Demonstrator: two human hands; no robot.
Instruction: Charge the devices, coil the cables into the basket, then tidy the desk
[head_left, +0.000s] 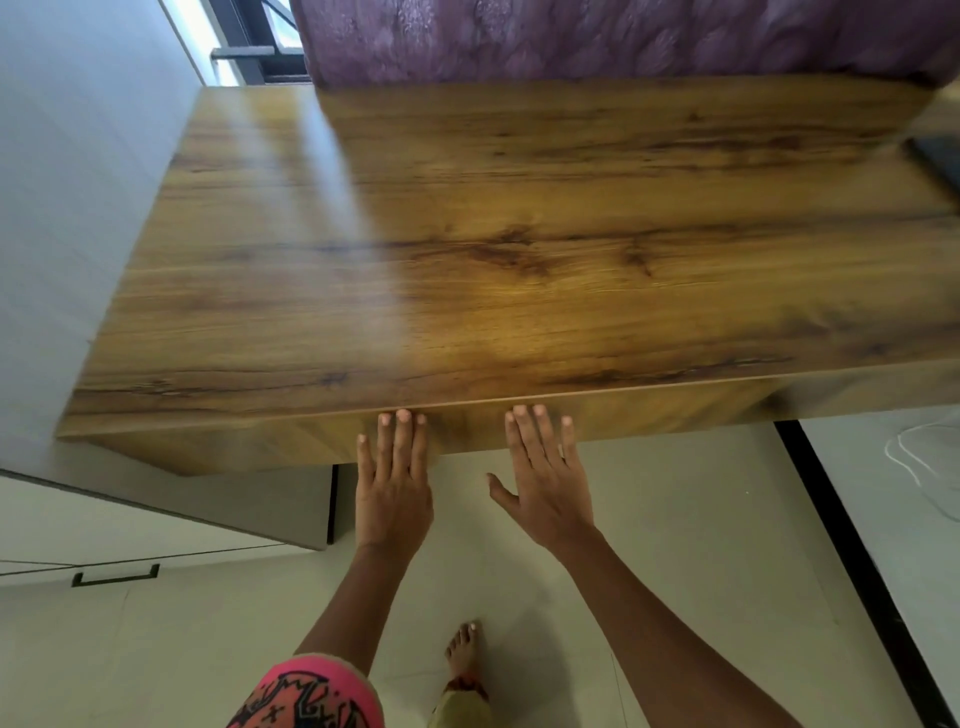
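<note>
Left hand (392, 483) and right hand (545, 483), fingers straight, holding nothing, touched the bench (519, 260) at its 6 o'clock edge.

Brown wood-grain desk top (519, 208): smooth, glossy, pale glare streaks on left half, dark knots in grain.
Purple patterned curtain (623, 36): cloth, matt, mottled texture.
Cream floor tiles (675, 519): smooth, faint sheen.
Pale grey side panel (67, 208): plain, matt.
Pink-and-black printed sleeve (311, 696): cloth, matt.
</note>
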